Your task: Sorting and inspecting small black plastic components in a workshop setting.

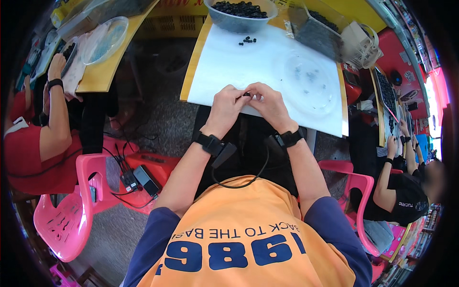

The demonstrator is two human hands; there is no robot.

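Note:
My left hand [227,107] and my right hand [268,105] meet over the near edge of the white-covered table [215,71], fingertips pinched together. Between them is a small black piece [247,94], mostly hidden by the fingers; it resembles the loose ones on the table. Both hands seem to grip it. Farther off, several small black cylindrical pieces [247,41] lie on the white sheet. Behind them stands a translucent tub [241,21] heaped with more black pieces.
A round clear plastic lid or tray [308,83] with small bits lies at the table's right. Beyond it are a clear bin [318,36] and a beige basket [358,45]. Co-workers sit left and right. A pink chair [71,215] holding cables and a black device stands at my left.

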